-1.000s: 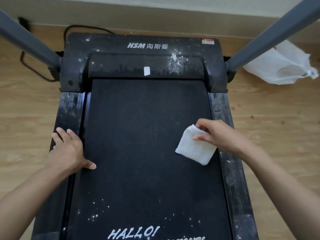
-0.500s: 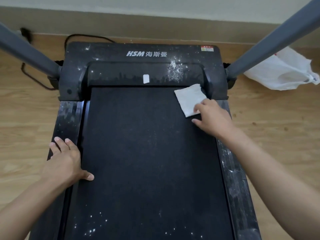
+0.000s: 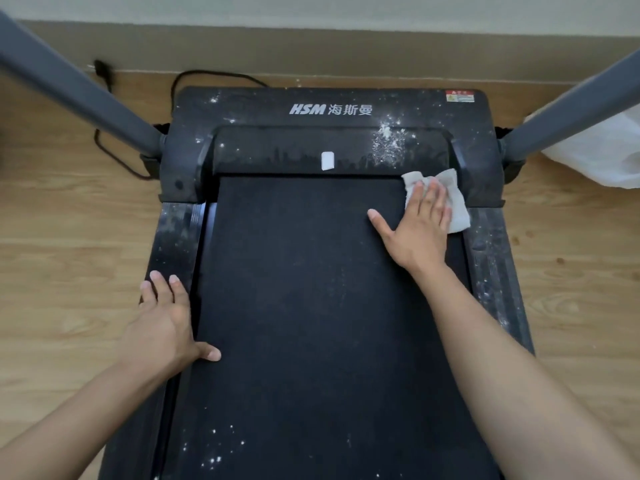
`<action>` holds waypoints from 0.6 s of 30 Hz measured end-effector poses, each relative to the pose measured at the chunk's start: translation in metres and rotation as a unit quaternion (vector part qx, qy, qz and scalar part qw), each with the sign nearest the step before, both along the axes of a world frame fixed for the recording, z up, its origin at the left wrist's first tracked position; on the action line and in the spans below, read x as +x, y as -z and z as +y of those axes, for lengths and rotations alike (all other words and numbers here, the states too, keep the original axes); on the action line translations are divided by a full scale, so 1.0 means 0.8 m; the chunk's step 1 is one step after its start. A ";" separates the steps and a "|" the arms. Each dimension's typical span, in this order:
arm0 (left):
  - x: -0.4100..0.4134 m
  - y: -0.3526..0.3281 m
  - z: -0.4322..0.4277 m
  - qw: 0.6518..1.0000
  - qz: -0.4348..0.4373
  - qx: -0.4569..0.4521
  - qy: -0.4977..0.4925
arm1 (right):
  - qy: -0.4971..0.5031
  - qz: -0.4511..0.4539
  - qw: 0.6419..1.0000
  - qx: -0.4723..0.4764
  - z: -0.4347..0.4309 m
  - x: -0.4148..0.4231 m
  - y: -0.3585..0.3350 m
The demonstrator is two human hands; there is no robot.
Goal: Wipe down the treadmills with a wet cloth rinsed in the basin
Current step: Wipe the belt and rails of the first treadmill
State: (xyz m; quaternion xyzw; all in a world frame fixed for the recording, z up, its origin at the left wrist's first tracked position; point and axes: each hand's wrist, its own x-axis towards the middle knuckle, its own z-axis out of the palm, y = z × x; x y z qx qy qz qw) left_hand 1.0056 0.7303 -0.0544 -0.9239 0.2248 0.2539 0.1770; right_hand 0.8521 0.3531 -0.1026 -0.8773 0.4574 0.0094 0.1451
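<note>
R hand (image 3: 420,220) lies flat, fingers straight & spread, pressing the cloth (image 3: 459,220) onto the treadmill belt (image 3: 311,306) at approx 1 o'clock of the deck, right up against the motor cover (image 3: 329,133) edge. The cloth pokes out past the fingertips at 12 and past the little-finger side at 3; the rest is hidden under the palm. L hand (image 3: 162,323) is also flat, fingers straight, resting on the L side rail (image 3: 173,230) at approx 8 o'clock, thumb on the belt edge, holding nothing.

Handling: the cloth looks light, soft, floppy and prob damp (can't confirm wetness from here). It'll likely bunch or fold under a sideways push rather than slide as one piece. Best controlled w/ a flat palm over its middle. To lift it, pinch a free corner, e.g. the one at 3 o'clock of the hand.

A white powder patch (image 3: 388,142) sits on the cover at 11 o'clock of the cloth, just beside it, not yet wiped. The R side rail (image 3: 491,258) and the belt's near end at 6 are speckled too. No basin in view.
</note>
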 end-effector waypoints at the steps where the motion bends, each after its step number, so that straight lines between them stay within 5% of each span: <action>1: -0.001 0.001 0.000 1.000 0.006 -0.002 -0.001 | 0.035 -0.004 0.999 0.019 0.010 0.015 -0.003; 6: -0.002 -0.007 0.004 0.999 0.024 -0.023 0.009 | 0.085 0.013 0.990 0.116 0.074 0.116 -0.023; 18: 0.000 -0.010 -0.012 0.999 0.045 0.005 -0.003 | -0.145 0.032 0.982 0.116 0.281 0.277 -0.017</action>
